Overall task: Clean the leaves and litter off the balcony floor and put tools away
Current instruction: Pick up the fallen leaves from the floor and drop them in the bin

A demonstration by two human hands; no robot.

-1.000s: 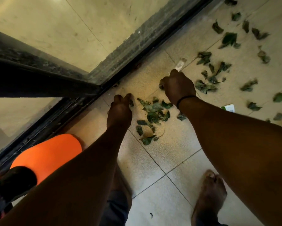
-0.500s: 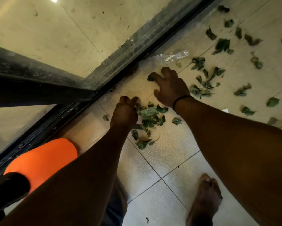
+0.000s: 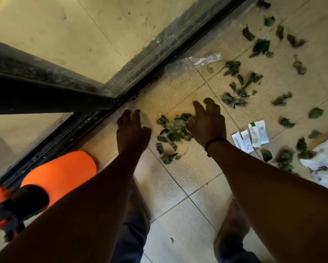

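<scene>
Leaves (image 3: 173, 130) heaped between my left hand (image 3: 133, 130) and right hand (image 3: 208, 124), both spread and holding nothing; a loose scoop could spill them into the door track (image 3: 95, 118).

Bare tile (image 3: 178, 179) lies open beneath both wrists. A small leaf pile (image 3: 173, 130) fills the gap between the hands; the door track (image 3: 140, 80) blocks beyond the left hand (image 3: 132, 130), scattered leaves (image 3: 239, 88) past the right hand (image 3: 208, 123).
</scene>
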